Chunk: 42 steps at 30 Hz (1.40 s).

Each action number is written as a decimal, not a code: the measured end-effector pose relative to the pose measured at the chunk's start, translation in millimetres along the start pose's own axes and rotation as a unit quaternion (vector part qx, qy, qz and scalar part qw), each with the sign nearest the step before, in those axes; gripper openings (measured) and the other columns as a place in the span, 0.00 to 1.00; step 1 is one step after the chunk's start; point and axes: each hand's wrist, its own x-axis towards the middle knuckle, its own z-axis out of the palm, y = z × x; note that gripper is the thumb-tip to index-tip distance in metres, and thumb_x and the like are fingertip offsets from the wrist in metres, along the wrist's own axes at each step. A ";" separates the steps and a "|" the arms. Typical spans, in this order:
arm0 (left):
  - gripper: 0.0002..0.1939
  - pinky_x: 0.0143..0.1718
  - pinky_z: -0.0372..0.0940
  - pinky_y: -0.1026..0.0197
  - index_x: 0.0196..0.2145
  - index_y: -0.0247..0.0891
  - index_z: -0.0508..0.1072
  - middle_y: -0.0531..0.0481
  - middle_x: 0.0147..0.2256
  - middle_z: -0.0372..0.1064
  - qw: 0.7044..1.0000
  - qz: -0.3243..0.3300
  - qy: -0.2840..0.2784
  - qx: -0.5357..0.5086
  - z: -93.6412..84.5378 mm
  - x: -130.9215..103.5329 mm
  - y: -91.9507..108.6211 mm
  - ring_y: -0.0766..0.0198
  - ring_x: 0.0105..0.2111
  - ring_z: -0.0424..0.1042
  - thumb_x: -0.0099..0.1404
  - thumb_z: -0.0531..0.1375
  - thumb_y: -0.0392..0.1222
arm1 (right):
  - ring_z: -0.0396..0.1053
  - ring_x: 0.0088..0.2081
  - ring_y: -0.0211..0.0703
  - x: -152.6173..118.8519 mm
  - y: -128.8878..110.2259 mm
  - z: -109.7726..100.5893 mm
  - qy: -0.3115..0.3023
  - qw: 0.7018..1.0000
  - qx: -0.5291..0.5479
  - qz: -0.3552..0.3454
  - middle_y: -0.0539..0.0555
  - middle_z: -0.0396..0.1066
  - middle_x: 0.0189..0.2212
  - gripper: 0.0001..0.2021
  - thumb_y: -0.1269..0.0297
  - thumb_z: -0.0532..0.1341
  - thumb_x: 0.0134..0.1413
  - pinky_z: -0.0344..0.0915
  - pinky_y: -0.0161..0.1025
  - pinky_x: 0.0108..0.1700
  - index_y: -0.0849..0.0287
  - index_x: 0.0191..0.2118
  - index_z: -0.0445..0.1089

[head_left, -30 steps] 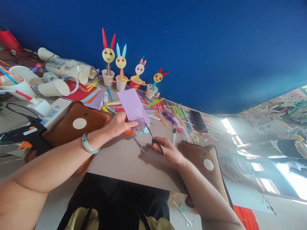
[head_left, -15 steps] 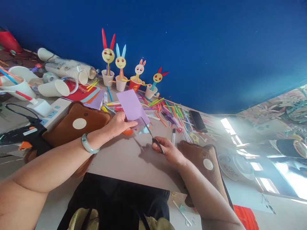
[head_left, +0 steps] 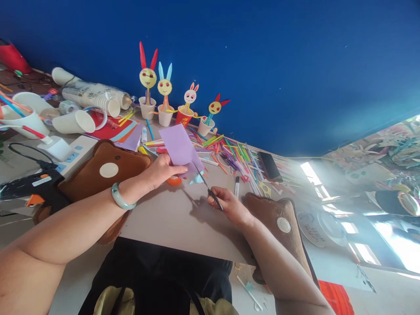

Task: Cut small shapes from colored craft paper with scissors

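A sheet of purple paper [head_left: 179, 142] is pinched at its lower edge between the thumb and fingers of my left hand [head_left: 164, 169], raised above the table. My right hand [head_left: 229, 204] is closed around the black handles of a pair of scissors [head_left: 215, 199]. The blades reach up and left to the paper's lower right part, close to my left thumb. Whether they have cut into it is too fine to tell. Light blue paper scraps [head_left: 197, 177] and an orange round thing [head_left: 174, 180] lie just beneath the paper.
Rabbit-faced cup figures [head_left: 165, 87] line the blue wall. Coloured sticks [head_left: 226, 153] are strewn before them, near a dark phone [head_left: 270, 166]. Brown cushions flank me, left [head_left: 90, 168] and right [head_left: 275, 223]. A glue gun [head_left: 42, 181] and paper cups [head_left: 74, 121] are at left.
Both hands keep nearly the same place. The scissors' handles look slightly closer together and shifted a little left. The purple paper has barely moved.
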 end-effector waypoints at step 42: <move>0.09 0.28 0.63 0.64 0.26 0.34 0.73 0.52 0.23 0.70 1.000 -0.003 0.020 0.020 -0.6 -1.8 6.6 0.66 0.25 0.67 0.43 0.65 0.37 | 0.42 0.22 0.32 1.2 6.7 -2.6 -0.052 0.994 0.094 -0.011 0.43 0.51 0.18 0.26 0.43 0.70 0.45 0.37 0.37 0.27 0.57 0.23 0.57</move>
